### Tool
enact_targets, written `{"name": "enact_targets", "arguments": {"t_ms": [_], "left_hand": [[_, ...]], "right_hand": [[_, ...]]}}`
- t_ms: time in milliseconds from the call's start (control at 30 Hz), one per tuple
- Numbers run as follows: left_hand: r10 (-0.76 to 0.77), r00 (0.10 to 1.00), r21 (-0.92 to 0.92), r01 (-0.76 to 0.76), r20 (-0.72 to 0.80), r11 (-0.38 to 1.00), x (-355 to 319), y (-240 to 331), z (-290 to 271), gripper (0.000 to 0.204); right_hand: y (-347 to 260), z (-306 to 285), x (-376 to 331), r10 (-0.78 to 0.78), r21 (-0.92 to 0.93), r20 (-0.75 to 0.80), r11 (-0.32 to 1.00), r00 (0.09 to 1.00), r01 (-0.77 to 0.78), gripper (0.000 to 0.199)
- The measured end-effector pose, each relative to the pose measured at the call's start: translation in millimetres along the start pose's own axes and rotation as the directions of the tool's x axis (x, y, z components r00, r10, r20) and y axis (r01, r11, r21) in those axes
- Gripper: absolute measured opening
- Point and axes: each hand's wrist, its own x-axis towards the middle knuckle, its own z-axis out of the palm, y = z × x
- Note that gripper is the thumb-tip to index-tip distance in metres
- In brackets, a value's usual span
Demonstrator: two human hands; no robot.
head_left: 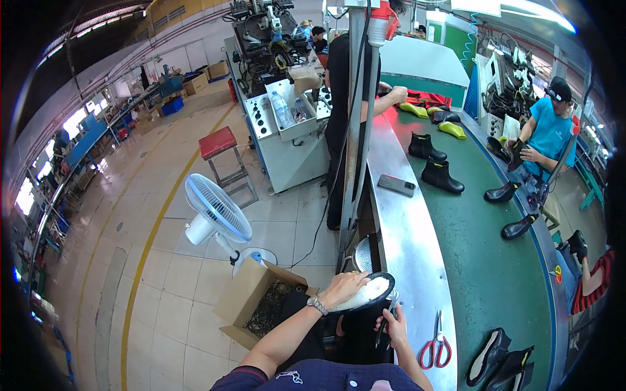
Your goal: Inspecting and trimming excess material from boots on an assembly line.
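Left hand [344,291] is laid over the pale underside of a black shoe [373,290], just off the left edge of the metal desk [418,260]; whether it pinches the rim, I cannot tell. Right hand [394,326] curls around a slim dark tool, indistinct. A phone [396,186] lies toward the desk's far end, red-handled scissors [439,337] by its near right edge.

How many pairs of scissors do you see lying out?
2: red-handled scissors on the metal ledge, near the right hand; yellow-handled scissors at the right edge of the green worktop. Others may be hidden.
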Motion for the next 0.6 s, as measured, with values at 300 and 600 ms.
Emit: {"name": "enact_targets", "arguments": {"t_ms": [300,600], "left_hand": [[-0.124,0.992,0.055,0.124,0.010,0.991,4,12,-7,0.036],[-0.330,0.942,-0.062,0.333,0.053,0.941,21,4,-21,0.043]], "right_hand": [[-4,4,-4,-0.015,-0.020,-0.015,1.000,1.000,0.015,0.051],[-7,5,-2,-0.012,-0.035,0.022,0.999,1.000,0.013,0.045]]}}
